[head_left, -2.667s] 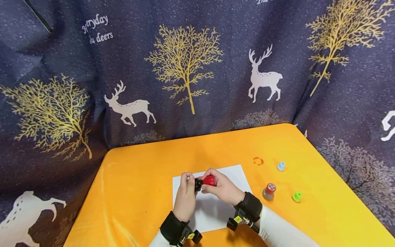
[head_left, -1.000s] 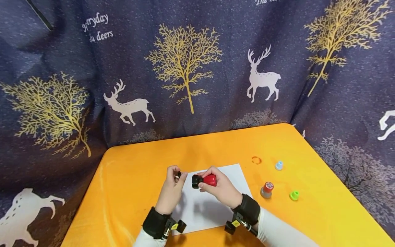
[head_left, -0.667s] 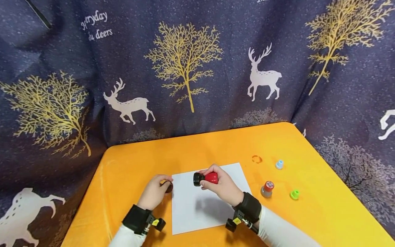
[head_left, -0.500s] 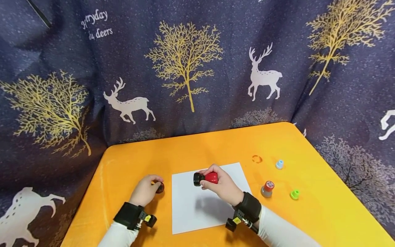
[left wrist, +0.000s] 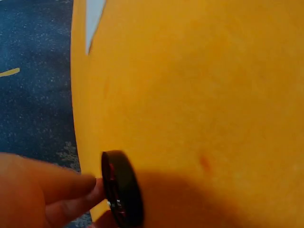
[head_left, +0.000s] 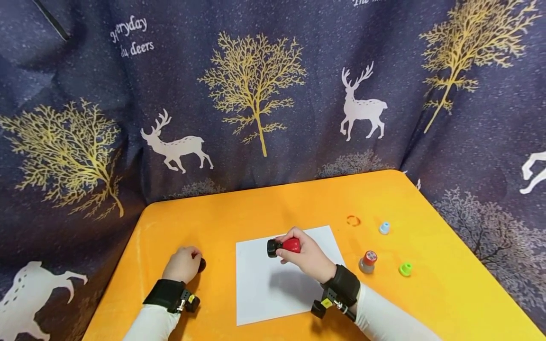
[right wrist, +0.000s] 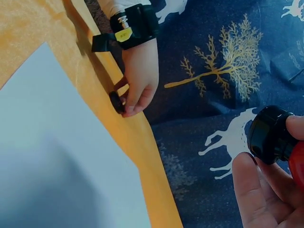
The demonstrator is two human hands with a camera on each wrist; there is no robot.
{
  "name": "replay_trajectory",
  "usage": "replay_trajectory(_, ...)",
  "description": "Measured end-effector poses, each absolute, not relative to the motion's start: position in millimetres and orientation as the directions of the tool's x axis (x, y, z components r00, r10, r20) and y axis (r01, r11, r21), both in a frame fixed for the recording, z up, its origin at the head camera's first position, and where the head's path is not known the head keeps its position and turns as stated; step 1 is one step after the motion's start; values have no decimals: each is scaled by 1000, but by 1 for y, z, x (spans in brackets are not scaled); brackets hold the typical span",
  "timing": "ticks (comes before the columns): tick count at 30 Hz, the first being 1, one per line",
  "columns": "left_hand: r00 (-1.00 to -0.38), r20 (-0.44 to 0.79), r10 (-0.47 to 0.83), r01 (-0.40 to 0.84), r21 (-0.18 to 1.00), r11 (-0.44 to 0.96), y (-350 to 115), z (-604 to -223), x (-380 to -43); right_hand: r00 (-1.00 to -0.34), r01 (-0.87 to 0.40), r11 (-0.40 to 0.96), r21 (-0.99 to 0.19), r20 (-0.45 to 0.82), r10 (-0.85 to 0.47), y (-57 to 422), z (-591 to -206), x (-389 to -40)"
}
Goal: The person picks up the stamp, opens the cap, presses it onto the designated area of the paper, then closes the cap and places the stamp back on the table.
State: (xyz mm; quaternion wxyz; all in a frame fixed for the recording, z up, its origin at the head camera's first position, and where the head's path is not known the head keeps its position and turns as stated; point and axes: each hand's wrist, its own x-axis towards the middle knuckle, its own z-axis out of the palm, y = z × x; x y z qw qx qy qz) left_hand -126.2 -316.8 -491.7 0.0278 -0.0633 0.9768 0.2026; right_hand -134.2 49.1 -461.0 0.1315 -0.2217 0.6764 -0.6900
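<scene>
My right hand (head_left: 310,258) grips a stamp (head_left: 292,245) with a red handle and a round black head, held sideways above a white sheet of paper (head_left: 255,286). In the right wrist view, thumb and fingers close round the neck of the stamp (right wrist: 270,135). On the left side of the table, my left hand (head_left: 182,264) pinches a round black cap (left wrist: 126,190) by its edge. The cap stands on edge in the left wrist view, its hollow side turned toward the fingers (left wrist: 71,187). A shadow lies on the cloth beside it.
Right of the paper stands a grey stamp with a red patterned top (head_left: 369,261). Near it are a light blue small cone-shaped piece (head_left: 385,228) and a green one (head_left: 405,269). A red ring mark (head_left: 353,220) stains the yellow tablecloth (head_left: 298,203). A dark printed curtain (head_left: 179,85) hangs behind.
The left hand has pulled the black cap off the stamp head and carried it left, past the paper's edge. The right hand stays over the paper with the stamp.
</scene>
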Motion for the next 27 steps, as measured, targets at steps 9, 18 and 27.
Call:
replay_trajectory(9,-993,14,-113,-103,322,941,-283,-472,-110,-877,-109,-31,-994,111,-468,50,-466,-137)
replay_trajectory(18,-999,-8,34,29,355,935,-216,-474,-81,-883,-108,-38,-993,114,-455,51,-466,-139)
replay_trajectory(27,-984,-108,140,109,257,960,-172,-489,-46,-890,-121,-25,-992,120,-439,49,-465,-140)
